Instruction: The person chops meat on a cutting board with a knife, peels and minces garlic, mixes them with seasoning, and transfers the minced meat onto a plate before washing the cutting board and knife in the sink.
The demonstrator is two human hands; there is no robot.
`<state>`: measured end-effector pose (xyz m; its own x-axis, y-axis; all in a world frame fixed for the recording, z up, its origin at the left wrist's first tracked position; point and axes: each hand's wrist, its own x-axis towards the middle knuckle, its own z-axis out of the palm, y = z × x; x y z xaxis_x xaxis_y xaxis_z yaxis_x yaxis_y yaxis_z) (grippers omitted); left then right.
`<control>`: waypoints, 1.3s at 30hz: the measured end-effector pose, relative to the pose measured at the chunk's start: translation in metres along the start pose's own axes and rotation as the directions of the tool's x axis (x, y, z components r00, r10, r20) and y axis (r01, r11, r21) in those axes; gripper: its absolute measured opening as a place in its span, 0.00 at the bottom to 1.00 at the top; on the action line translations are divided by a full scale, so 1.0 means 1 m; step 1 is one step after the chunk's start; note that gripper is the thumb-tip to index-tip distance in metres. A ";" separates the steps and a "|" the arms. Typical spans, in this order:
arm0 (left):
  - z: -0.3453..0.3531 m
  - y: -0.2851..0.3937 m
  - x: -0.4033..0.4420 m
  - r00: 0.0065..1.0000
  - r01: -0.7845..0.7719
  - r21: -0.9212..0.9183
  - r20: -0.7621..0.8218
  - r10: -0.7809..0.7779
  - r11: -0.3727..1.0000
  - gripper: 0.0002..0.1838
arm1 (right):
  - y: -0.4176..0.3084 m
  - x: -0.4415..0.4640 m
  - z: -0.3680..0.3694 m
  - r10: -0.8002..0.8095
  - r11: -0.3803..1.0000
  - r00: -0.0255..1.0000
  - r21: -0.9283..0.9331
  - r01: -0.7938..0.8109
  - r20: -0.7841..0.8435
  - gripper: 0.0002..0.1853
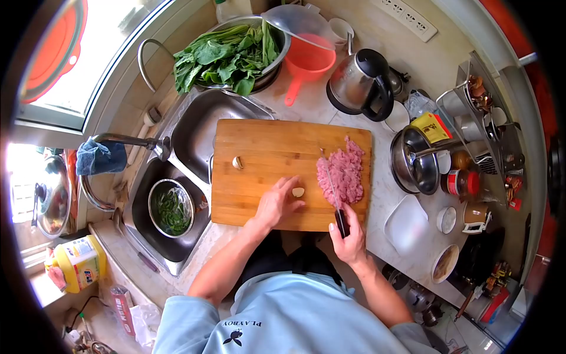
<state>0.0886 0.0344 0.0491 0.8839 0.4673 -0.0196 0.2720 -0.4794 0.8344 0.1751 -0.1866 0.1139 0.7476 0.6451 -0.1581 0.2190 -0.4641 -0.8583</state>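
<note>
My right hand is closed round the black handle of a knife. Its thin blade points away from me, along the left side of a heap of minced meat. My left hand hovers over or rests on the wooden cutting board, fingers apart, beside a pale garlic clove. Whether the fingertips touch the clove I cannot tell. Further left on the board lies another piece of garlic, with some skin on it.
Left of the board is a double sink holding a bowl of cut greens. Leafy vegetables fill a basin at the back, near a red strainer and a kettle. Rightward stand metal bowls and a white tray.
</note>
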 end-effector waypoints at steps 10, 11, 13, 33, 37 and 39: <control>0.021 -0.032 -0.008 0.858 -0.483 0.282 -0.037 0.512 0.829 0.21 | -0.003 0.027 0.017 -0.134 0.846 0.986 -0.507 0.168 0.103 0.11; 0.026 -0.034 -0.009 0.860 -0.475 0.296 -0.044 0.508 0.829 0.20 | -0.003 0.022 0.015 -0.114 0.811 0.981 -0.555 0.183 0.157 0.11; 0.025 -0.030 -0.010 0.868 -0.449 0.330 -0.060 0.493 0.830 0.19 | -0.009 0.015 0.010 -0.066 0.736 0.960 -0.636 0.231 0.271 0.11; 0.029 -0.041 -0.013 0.882 -0.418 0.291 -0.099 0.462 0.861 0.17 | -0.002 0.014 0.008 0.108 0.719 0.936 -0.677 0.160 0.336 0.08; 0.025 -0.036 -0.012 0.894 -0.387 0.276 -0.120 0.431 0.880 0.15 | -0.016 0.007 0.004 0.099 0.726 0.923 -0.661 0.189 0.373 0.07; 0.026 -0.034 -0.012 0.897 -0.383 0.277 -0.117 0.426 0.881 0.15 | -0.008 0.011 0.011 0.142 0.733 0.919 -0.663 0.152 0.367 0.07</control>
<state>0.0789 0.0260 0.0069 0.8645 0.3016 0.4021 0.0071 -0.8072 0.5902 0.1751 -0.1692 0.1138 0.4877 0.7503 -0.4462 0.6898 -0.6445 -0.3298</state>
